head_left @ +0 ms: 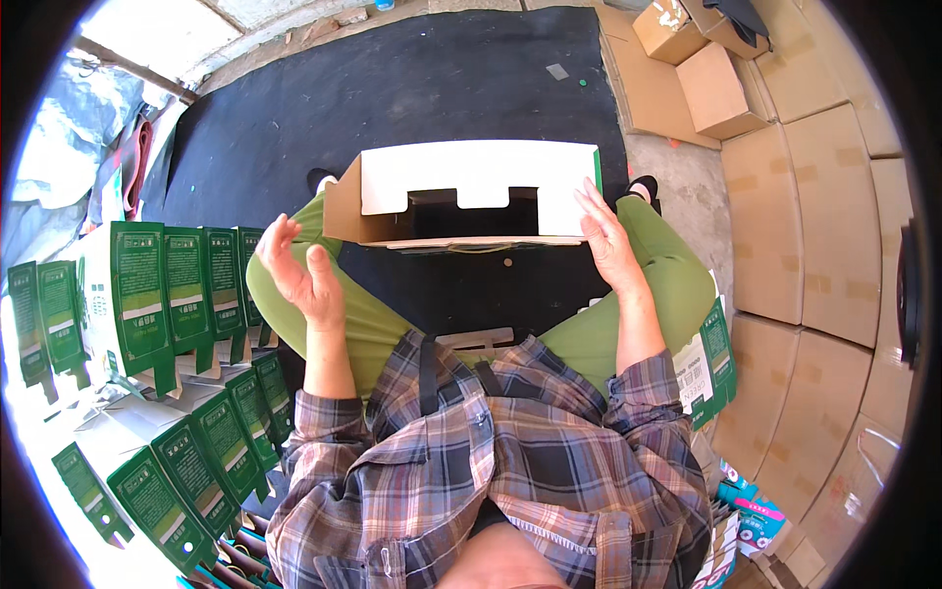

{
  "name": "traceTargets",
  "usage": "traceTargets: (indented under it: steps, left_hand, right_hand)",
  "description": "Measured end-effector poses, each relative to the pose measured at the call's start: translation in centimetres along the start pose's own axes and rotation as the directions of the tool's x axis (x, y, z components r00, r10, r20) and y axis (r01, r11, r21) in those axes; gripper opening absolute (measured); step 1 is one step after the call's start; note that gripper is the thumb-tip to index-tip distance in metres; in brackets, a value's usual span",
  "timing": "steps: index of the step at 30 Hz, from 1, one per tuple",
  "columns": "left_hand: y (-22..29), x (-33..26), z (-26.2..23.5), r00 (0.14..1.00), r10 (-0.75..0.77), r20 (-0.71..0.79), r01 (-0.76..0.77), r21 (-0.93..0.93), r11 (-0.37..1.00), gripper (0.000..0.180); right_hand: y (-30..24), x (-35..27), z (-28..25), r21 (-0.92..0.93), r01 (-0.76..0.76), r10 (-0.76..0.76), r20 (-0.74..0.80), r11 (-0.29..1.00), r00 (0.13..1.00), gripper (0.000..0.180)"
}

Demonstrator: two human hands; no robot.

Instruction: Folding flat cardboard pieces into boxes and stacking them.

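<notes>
Head view: the star here is a long white cardboard box with a bare brown flap at its left end, sitting crosswise just above the middle of the frame, between the knees of someone in green trousers. The white panel's lower edge is cut with squared notches around a middle tab, and there's a dark gap below it. Thin green strip down the right edge, brown board along the bottom.

Left hand is spread, thumb and fingers apart, left of the box and clear of it. Right hand is flat with fingers stretched out, right up at the box's right end; can't tell if it's actually touching. Black floor mat behind, stacked green-and-white cartons at left.
</notes>
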State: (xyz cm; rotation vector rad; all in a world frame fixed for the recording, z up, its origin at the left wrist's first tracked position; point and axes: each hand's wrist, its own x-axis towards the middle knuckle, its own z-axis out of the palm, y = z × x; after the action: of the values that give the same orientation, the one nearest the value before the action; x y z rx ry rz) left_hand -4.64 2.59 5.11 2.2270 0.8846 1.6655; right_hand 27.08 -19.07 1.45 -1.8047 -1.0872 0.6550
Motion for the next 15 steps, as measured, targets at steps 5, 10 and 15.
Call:
traceTargets:
  steps: [5,10,15]
  left_hand:
    - [0.2,-1.1,0.9,0.779,-0.039,0.626,0.118,-0.084,0.989,0.063]
    - [-0.8,-2.3,5.7,0.73,-0.212,0.649,0.215,0.077,0.974,0.067]
    - [-1.8,-3.5,6.9,0.813,-0.033,0.581,-0.181,0.306,0.935,0.055]
  right_hand:
    - [0.5,0.2,0.2,-0.027,0.005,-0.005,-0.014,1.0,1.0,0.062]
    - [0.5,0.8,0.9,0.134,-0.041,0.049,-0.057,0.99,0.997,0.057]
    - [-3.2,0.4,2.5,-0.438,0.073,-0.125,-0.092,0.896,0.988,0.066]
